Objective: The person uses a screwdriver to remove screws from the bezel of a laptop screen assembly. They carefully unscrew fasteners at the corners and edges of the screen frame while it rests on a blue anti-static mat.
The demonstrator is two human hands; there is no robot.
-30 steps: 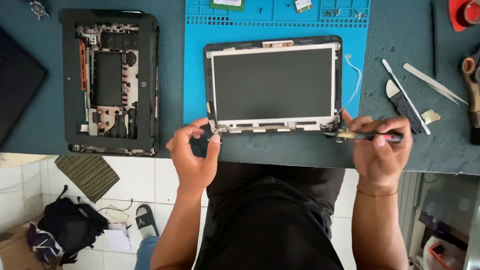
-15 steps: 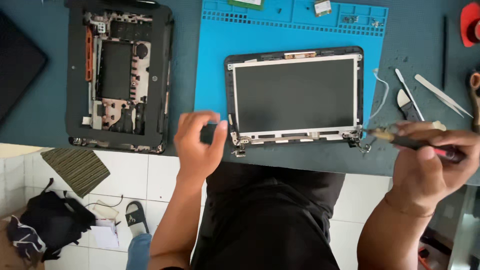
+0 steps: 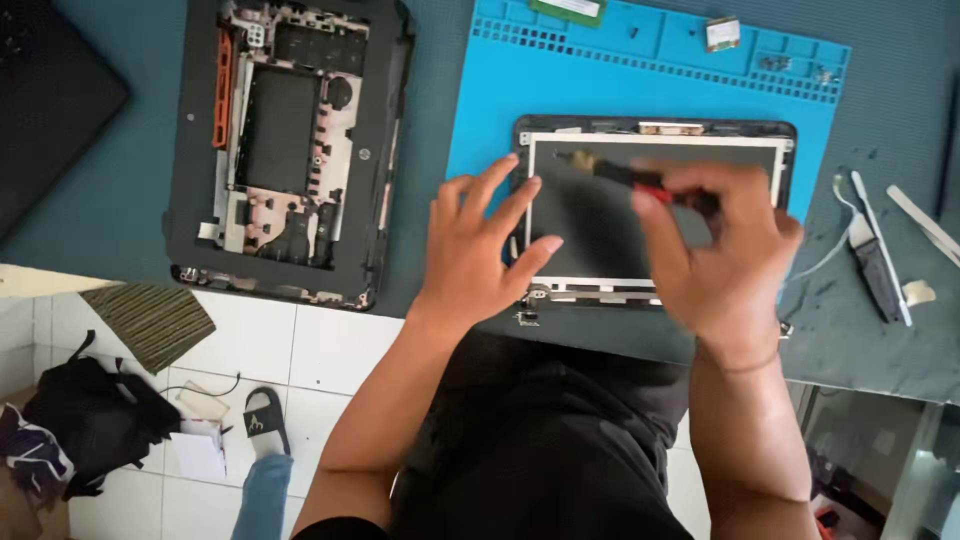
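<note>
Red-handled screwdriver (image 3: pixel 625 175) in right hand (image 3: pixel 720 255) over screen panel (image 3: pixel 600 215)

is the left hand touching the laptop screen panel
Touching. The head view shows the left hand spread flat on the screen panel, its fingertips pressed on the panel's left edge and dark surface with no gap.

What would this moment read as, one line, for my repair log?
left hand: flat on laptop screen | right hand: holding screwdriver, tip on screen's upper left | under: blue mat
</note>
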